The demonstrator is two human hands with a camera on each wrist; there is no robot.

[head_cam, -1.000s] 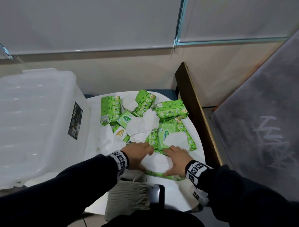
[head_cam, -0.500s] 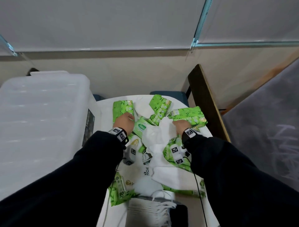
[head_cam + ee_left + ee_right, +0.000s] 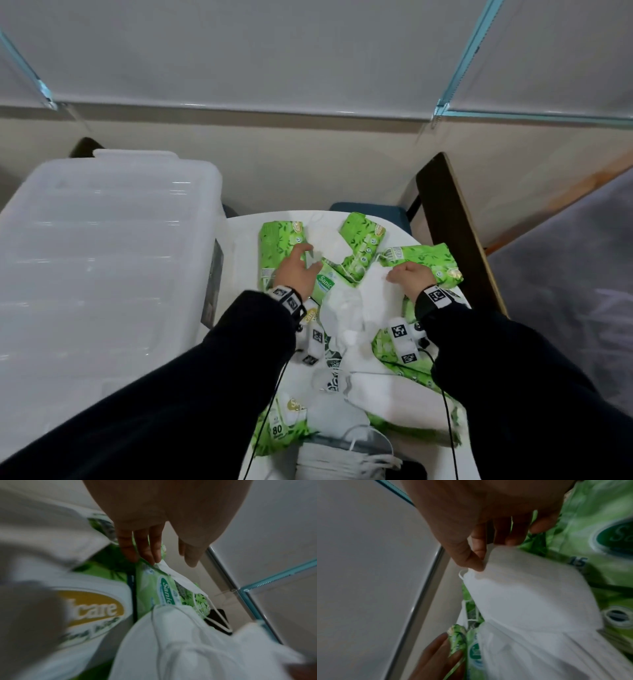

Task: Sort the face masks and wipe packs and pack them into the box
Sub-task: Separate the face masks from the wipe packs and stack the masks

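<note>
Green wipe packs and white face masks lie mixed in a pile on a small white round table. A translucent plastic box with its lid on stands to the left. My left hand reaches over the far packs with straight fingers; in the left wrist view the left hand touches the edge of a green pack and a mask with its fingertips. My right hand pinches the top edge of a white mask between thumb and fingers.
A stack of pale masks sits at the table's near edge. A dark wooden board runs along the right side, with a grey surface beyond it. A blue seat shows behind the table, under the wall.
Both hands left the mask at the near edge and reached to the far side of the pile. The right hand took hold of a white mask; the left hand's fingers spread.
</note>
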